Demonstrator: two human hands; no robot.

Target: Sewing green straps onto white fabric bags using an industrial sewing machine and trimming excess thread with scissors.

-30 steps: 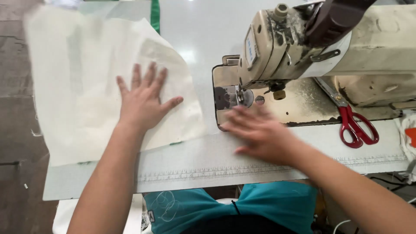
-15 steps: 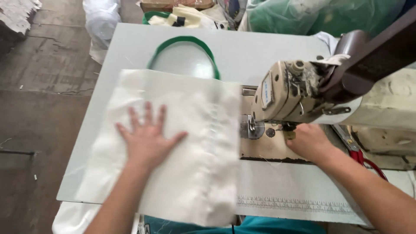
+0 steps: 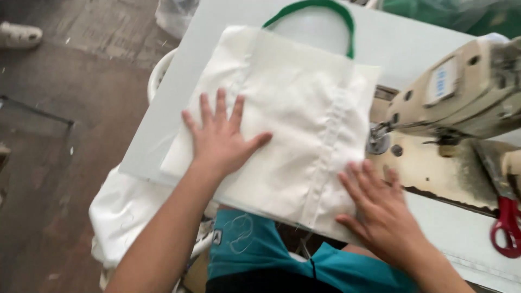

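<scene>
A white cloth bag (image 3: pixel 293 103) with a green handle (image 3: pixel 315 11) lies flat on the pale sewing table (image 3: pixel 173 114), its near edge hanging over the front. My left hand (image 3: pixel 220 138) presses flat on the bag's left half, fingers spread. Over on the bag's near right corner, beside a stitched seam, my right hand (image 3: pixel 380 209) also lies flat. Neither hand grips anything. The cream sewing machine (image 3: pixel 461 95) stands just right of the bag, its needle area (image 3: pixel 377 138) close to the bag's right edge.
Red-handled scissors (image 3: pixel 507 228) lie on the machine bed at the far right. More white cloth (image 3: pixel 125 211) hangs below the table's left front edge. A dark floor stretches to the left. Green fabric (image 3: pixel 461 13) sits behind the machine.
The bag has slid toward me and the machine. My right hand left the machine bed and now rests on the bag's near right corner. The view has tilted closer and leftward.
</scene>
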